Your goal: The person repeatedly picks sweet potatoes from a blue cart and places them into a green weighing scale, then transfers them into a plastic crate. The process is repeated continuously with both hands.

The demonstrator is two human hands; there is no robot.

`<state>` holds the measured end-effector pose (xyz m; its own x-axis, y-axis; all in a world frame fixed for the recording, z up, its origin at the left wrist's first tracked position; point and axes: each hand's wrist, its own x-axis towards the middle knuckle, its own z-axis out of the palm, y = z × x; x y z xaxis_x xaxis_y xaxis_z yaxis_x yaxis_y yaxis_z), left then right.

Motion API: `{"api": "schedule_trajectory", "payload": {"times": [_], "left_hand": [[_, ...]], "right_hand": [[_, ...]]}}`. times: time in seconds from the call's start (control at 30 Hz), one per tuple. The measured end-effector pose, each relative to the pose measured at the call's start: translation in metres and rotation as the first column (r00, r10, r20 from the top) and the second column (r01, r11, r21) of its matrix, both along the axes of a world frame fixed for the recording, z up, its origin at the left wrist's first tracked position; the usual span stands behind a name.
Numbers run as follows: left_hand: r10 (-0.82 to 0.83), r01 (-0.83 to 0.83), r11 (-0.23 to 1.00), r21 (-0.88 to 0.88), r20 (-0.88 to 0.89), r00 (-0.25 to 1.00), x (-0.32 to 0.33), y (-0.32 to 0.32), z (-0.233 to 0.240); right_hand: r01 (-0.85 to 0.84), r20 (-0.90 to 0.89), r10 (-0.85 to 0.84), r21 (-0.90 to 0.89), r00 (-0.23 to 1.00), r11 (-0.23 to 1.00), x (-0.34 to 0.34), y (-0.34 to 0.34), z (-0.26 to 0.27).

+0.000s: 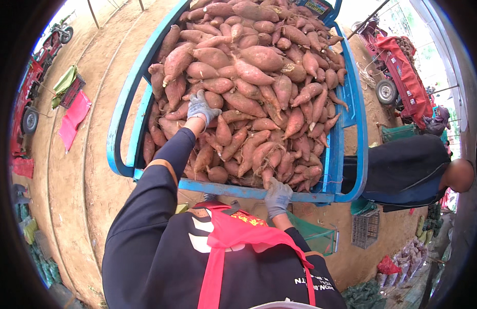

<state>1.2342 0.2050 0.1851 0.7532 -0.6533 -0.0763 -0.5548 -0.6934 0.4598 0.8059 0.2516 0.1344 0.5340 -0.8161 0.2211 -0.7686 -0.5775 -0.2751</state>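
A heap of reddish sweet potatoes [246,92] fills the blue metal cargo bed [238,189] before me. My left hand [201,108], in a grey glove, reaches over the rail and lies on the left-middle of the heap. Its fingers touch sweet potatoes there, and their undersides are hidden. At the near rail is my right hand [279,197], also gloved. Its fingertips meet the lower end of a sweet potato cluster [267,154] with thin roots; whether they close around it is unclear.
Close by on the right, a person in dark clothing [404,166] bends beside the bed. A black crate [365,228] and a green mesh-sided frame [311,231] stand below. Loaded red three-wheeler [404,77] is at right; another red vehicle [30,96] and a crate [72,90] are left.
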Motion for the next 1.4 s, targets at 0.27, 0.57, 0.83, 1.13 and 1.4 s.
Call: {"api": "schedule_trajectory", "payload": {"times": [0.27, 0.57, 0.83, 1.13, 1.4], "left_hand": [[0.01, -0.183, 0.857, -0.482, -0.339, 0.941, -0.065, 0.072, 0.031], [-0.842, 0.709, 0.539, -0.455, -0.298, 0.449, -0.35, 0.1, 0.074], [-0.882, 0.784, 0.468, -0.408, -0.265, 0.389, -0.354, 0.106, 0.031], [-0.371, 0.35, 0.836, -0.422, 0.036, 0.928, -0.168, 0.103, 0.035], [-0.383, 0.321, 0.839, 0.439, 0.057, 0.922, -0.034, 0.014, -0.017]], "right_hand": [[-0.121, 0.174, 0.094, 0.153, 0.98, 0.981, -0.021, -0.012, 0.005], [-0.723, 0.58, -0.815, 0.561, -0.003, 0.403, -0.114, 0.033, 0.046], [-0.255, 0.465, -0.879, 0.841, -0.108, 0.477, -0.409, 0.136, -0.041], [0.521, -0.208, -0.935, 0.853, 0.288, -0.03, -0.409, 0.143, -0.116], [0.249, 0.29, -0.791, 0.842, 0.539, 0.478, -0.264, 0.078, -0.043]]}}
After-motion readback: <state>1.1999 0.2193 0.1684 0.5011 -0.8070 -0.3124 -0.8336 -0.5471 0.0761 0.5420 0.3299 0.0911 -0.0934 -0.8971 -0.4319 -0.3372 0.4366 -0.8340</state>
